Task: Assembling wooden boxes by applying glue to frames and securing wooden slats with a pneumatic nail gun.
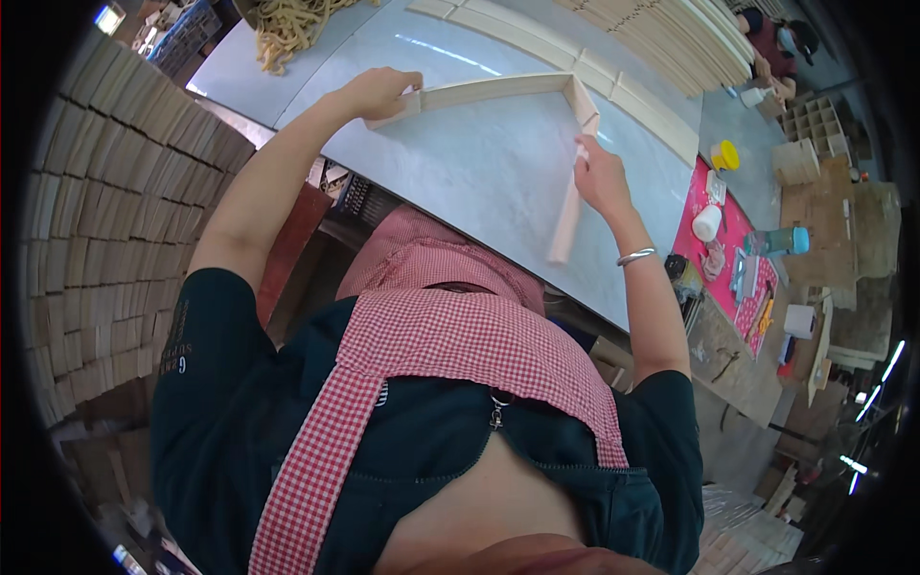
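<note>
A thin pale wooden strip (498,89), bent at several joints, stands on edge over the white marbled tabletop (460,158). My left hand (383,93) is closed round its left part, and a short end piece sticks out below the fingers. At the right, my right hand (602,177) grips the strip near another joint, with the thumb against the wood. From there the last section slants down toward the table's near edge, slightly blurred. The fingers' far sides are hidden on both hands.
Flat jointed wooden strips (537,40) and a stack of wood pieces (661,43) lie along the far side. Tan curled bands (292,34) sit at upper left. Stacked boards (125,220) rise at left. Right: a pink mat (692,225), a jar (778,241), another person (774,48).
</note>
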The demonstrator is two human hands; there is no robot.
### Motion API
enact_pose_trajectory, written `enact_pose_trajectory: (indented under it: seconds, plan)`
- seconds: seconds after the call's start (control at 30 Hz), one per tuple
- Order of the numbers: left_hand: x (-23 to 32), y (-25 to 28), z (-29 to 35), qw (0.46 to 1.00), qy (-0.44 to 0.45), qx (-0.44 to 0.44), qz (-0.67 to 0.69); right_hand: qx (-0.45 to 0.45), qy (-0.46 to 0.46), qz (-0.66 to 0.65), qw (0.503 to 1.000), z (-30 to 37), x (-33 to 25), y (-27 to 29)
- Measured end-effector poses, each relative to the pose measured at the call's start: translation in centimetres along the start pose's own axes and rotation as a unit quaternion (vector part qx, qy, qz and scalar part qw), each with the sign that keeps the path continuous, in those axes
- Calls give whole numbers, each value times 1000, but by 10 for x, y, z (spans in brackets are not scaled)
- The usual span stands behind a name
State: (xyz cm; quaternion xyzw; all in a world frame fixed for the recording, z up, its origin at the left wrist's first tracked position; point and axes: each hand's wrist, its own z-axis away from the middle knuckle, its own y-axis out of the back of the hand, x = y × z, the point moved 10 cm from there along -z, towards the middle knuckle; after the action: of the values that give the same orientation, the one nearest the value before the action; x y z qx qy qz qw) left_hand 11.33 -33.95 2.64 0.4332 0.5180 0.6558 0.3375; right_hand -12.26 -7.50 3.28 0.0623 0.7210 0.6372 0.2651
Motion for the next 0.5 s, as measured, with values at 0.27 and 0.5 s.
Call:
enact_pose_trajectory:
  seconds: [0.27, 0.5]
  plan:
    - [1, -18, -13, 994, 46, 19, 101, -36, 28, -123, 991, 16, -45, -17]
    - [7, -32, -13, 946, 76, 85, 304, 172, 225, 60, 957, 49, -104, -8]
